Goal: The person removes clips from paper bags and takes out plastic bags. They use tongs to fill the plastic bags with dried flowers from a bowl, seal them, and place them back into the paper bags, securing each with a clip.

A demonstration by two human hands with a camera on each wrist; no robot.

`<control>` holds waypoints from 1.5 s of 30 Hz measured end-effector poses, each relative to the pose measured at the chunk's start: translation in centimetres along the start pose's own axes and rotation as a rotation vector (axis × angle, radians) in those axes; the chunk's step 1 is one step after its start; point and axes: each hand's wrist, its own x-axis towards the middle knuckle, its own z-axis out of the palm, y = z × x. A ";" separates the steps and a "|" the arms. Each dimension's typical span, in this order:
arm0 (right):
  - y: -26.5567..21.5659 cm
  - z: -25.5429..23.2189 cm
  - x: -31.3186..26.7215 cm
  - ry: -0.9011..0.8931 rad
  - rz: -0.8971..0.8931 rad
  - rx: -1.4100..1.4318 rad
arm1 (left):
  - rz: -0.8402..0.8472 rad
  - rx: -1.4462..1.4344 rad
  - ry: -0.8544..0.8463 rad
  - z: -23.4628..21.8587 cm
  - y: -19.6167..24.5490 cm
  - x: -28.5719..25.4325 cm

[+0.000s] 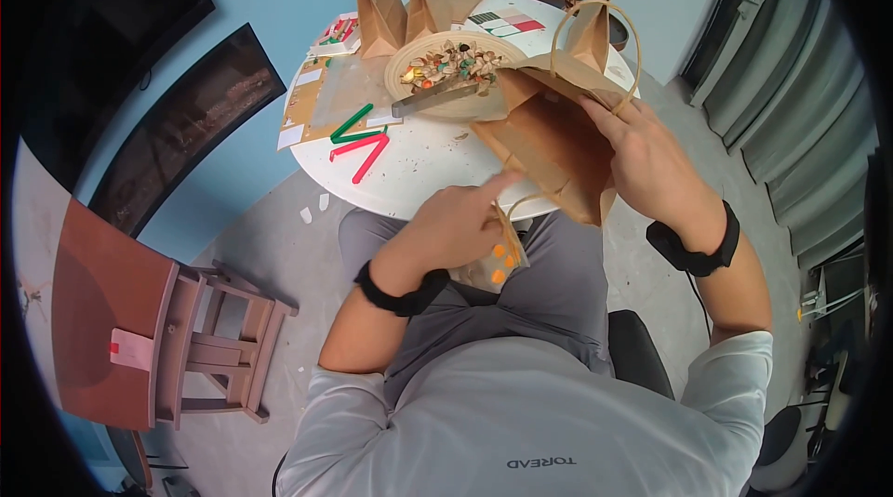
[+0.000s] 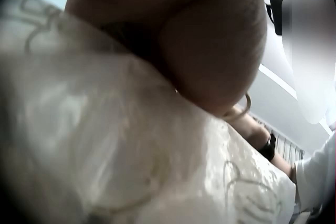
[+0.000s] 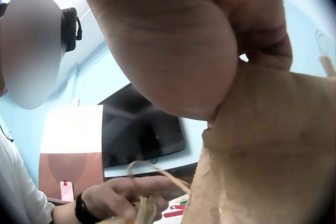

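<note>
In the head view, the person's right hand (image 1: 651, 162) holds the edge of a brown paper bag (image 1: 558, 144). The bag is tipped, its mouth wide open, over the near side of a white table (image 1: 409, 176). The left hand (image 1: 451, 227) is apart from the right and pinches a see-through packet (image 1: 498, 266) with orange spots, just beside the bag.

In the left wrist view, the shiny packet is close below the left hand.

In the right wrist view, the right hand's fingers grip the bag's top edge.
</note>
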 end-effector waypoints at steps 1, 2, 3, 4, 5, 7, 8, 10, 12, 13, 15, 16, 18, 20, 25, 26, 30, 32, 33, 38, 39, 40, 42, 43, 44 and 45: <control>0.2 0.0 0.0 -0.029 0.011 0.027 | -0.083 -0.111 -0.032 -1.5 0.6 -0.8; 0.2 -0.1 0.1 -0.056 0.038 0.062 | -0.166 -0.223 -0.065 -3.0 0.9 -1.7; 0.2 -0.3 0.3 -0.082 0.065 0.096 | -0.159 -0.403 -0.026 -4.2 0.5 -2.6; 0.2 -0.5 0.4 -0.109 0.091 0.132 | -0.152 -0.583 0.013 -5.5 0.0 -3.5; 0.3 -0.6 0.4 -0.111 0.081 0.156 | -0.072 -0.555 0.068 -6.8 -0.4 -4.1; 0.2 -0.6 0.4 -0.114 0.057 0.206 | 0.013 -0.550 0.155 -9.0 -0.1 -4.4; 0.1 -0.6 0.4 -0.109 0.048 0.213 | 0.021 -0.573 0.188 -9.9 0.8 -4.3; -0.1 -0.6 0.6 -0.099 0.025 0.227 | -0.109 -0.722 0.209 -11.4 3.8 -3.7; -0.2 -0.3 0.7 -0.101 0.023 0.259 | -0.017 -0.484 0.330 -11.9 5.7 -2.5; -0.3 -0.2 0.8 -0.102 0.021 0.273 | 0.039 -0.380 0.386 -12.0 6.4 -2.0; -0.7 -0.1 1.0 -0.091 0.026 0.314 | 0.120 -0.417 0.482 -11.1 6.8 0.4; -0.8 -0.2 1.1 -0.085 0.028 0.333 | 0.148 -0.559 0.524 -9.8 6.3 2.4; -0.6 -0.6 1.7 -0.230 0.109 0.455 | 0.143 -0.646 0.565 -7.0 5.2 4.4; -0.5 -1.0 1.9 -0.295 0.161 0.504 | -0.013 -0.659 0.472 -4.8 3.9 5.2; -0.4 -0.7 1.9 -0.348 0.216 0.423 | -0.503 -1.058 0.206 -1.7 2.7 5.6; -0.6 -0.6 1.9 -0.337 0.223 0.418 | -0.488 -1.018 0.180 -1.6 2.3 5.4; -0.8 0.2 1.2 -0.189 0.148 0.331 | -0.467 -0.743 0.180 -1.3 0.2 5.3; -0.9 0.6 1.0 -0.145 0.117 0.301 | -0.458 -0.745 0.172 -1.6 0.6 5.2; -1.2 0.6 1.0 -0.161 0.127 0.307 | -0.442 -0.846 0.143 -1.8 1.0 5.2; -1.8 1.1 1.3 -0.146 0.092 0.319 | -0.505 -1.257 0.252 0.5 1.2 8.0; -2.1 0.7 1.4 -0.175 0.119 0.335 | -0.546 -1.290 0.328 1.4 2.1 8.8; -2.3 0.5 1.6 -0.193 0.133 0.348 | -0.587 -1.322 0.403 2.2 2.8 9.5; -2.5 0.4 1.8 -0.218 0.151 0.372 | -0.576 -1.369 0.302 3.5 3.5 10.7; -2.4 0.4 1.8 -0.235 0.155 0.388 | -0.568 -1.390 0.249 3.6 3.8 11.0; -2.4 0.4 1.9 -0.251 0.160 0.405 | -0.571 -1.394 0.223 3.5 3.8 11.1; -2.4 0.4 1.9 -0.278 0.165 0.429 | -0.574 -1.398 0.198 3.3 3.8 11.3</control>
